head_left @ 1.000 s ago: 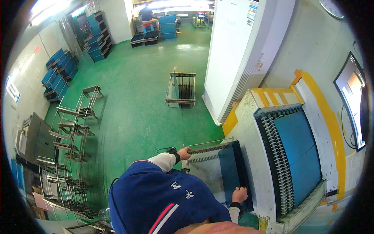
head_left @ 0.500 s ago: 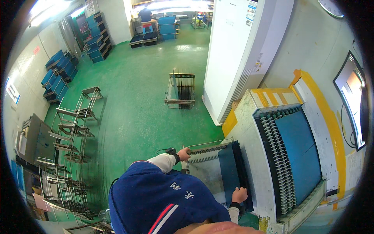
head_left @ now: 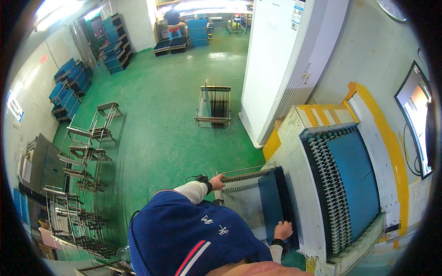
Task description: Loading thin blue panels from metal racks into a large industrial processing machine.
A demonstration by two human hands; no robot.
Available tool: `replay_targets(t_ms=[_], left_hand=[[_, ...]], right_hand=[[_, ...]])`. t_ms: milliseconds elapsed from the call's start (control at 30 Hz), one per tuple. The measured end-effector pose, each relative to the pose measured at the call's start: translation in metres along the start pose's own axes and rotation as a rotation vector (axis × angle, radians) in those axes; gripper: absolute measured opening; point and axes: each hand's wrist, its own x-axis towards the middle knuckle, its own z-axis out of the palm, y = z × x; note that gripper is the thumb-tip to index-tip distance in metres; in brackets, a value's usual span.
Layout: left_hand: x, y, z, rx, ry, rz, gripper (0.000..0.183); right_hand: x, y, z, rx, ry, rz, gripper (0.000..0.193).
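A metal slotted rack stands in front of me, close to the roller machine. Upright in it are a blue panel and several dark sheets crowded at its right side; its left part shows a pale, see-through surface. My left hand is closed around the rack's far left corner. At the near end of the panels, my right hand is closed with fingers curled; what lies inside them is hidden.
The roller machine at right carries a large blue sheet. Ahead, another rack stands on the green floor beside a tall white cabinet. Empty metal racks line the left; blue-filled racks and a seated person are farther back.
The left edge of the blue sheet on the roller machine has shifted slightly to the right. Both my hands stay where they were.
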Motion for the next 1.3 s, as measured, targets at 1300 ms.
replay_targets(t_ms=[1300], left_hand=[[-0.010, 0.012, -0.004, 0.038, -0.026, -0.031, 0.059]], right_hand=[[0.002, 0.007, 0.009, -0.001, 0.078, -0.068, 0.024]])
